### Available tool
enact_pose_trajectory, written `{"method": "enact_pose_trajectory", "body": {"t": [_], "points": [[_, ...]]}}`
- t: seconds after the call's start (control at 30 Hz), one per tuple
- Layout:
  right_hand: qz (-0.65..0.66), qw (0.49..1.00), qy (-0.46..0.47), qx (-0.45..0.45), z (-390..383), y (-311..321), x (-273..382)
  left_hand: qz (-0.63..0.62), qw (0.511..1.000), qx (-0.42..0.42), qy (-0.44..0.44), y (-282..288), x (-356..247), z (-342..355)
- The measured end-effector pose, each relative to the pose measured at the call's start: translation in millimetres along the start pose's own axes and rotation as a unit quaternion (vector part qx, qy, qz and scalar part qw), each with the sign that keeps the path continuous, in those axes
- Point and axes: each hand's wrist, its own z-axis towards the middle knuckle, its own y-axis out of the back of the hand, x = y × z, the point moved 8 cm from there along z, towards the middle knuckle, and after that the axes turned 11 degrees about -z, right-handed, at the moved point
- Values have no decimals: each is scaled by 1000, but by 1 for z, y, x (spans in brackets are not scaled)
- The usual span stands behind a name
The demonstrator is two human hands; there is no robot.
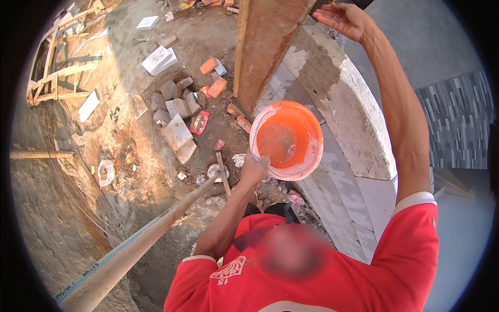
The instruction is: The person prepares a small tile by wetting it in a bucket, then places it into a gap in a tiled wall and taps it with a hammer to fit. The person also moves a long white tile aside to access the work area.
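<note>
My left hand (254, 168) is closed on the near left edge of an orange bucket (316, 148), by its rim and thin wire handle. A little cloudy liquid (278, 143) lies in the bucket, and pale residue coats its rim. My right arm reaches far forward, and my right hand (345, 21) is open and holds nothing. Its fingers are stretched out above the far end of a pale block wall (364, 130). Dark wet patches mark the wall's top. Close to the right hand's fingers, a brown wooden board (265, 47) leans by the wall.
Grey blocks (179, 109), orange bricks (217, 87) and white slabs (158, 60) litter the dirt ground. A long pole (140, 242) slants up from the lower left. A wooden frame (62, 73) stands far left. Striped tiles (457, 117) show at the right.
</note>
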Motion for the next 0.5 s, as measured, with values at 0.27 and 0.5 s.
{"method": "enact_pose_trajectory", "body": {"t": [0.27, 0.5], "points": [[-142, 986, 72, -55, 5, 2, 44, -46, 999, 10, -21, -5, -4, -2], [-180, 979, 55, -80, -122, -29, -141, 10, 1000, 24, 5, 0, 9, 6]]}}
